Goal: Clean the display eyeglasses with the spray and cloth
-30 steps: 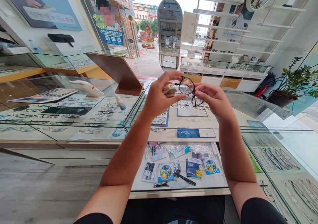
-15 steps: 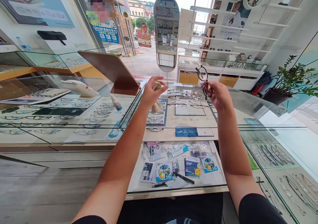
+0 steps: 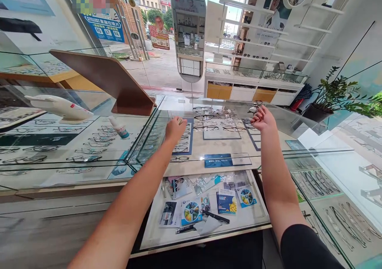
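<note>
In the head view, the right hand (image 3: pixel 264 118) pinches round, dark-rimmed eyeglasses (image 3: pixel 253 109) above the clear glass counter (image 3: pixel 195 147); the left hand (image 3: pixel 175 130) curls around a beige cloth (image 3: pixel 180 121), only a sliver showing. A loose fingertip hold could let the eyeglasses slip and scratch.

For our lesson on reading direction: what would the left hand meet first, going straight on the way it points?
The left hand would probably meet the eyeglass frames ahead of it first, though depth is unclear and it may pass above them.
</note>
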Tool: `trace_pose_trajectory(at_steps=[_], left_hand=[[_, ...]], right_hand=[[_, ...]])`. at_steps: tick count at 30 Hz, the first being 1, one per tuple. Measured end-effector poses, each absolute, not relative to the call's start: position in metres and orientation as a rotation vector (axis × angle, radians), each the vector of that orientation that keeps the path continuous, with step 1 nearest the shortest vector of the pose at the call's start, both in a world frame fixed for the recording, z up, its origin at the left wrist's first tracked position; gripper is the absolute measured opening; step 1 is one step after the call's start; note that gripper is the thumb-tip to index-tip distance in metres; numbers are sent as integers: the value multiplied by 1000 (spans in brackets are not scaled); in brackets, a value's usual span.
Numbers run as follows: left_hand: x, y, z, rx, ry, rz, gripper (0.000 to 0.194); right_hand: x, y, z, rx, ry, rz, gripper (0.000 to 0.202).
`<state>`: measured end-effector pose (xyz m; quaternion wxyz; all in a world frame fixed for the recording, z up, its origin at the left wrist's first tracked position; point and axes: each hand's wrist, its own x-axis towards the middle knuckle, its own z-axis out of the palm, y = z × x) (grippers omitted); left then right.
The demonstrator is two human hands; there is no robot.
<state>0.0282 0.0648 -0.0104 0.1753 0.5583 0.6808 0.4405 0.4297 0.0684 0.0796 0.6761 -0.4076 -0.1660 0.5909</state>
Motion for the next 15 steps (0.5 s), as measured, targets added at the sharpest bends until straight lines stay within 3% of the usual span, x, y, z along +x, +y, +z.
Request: trace_pose_trajectory(at_steps=[15], left_hand=[[30,60,-8,1634,1992,1162,38]], right_hand=[[449,161,55,-974,-151,1440,42]])
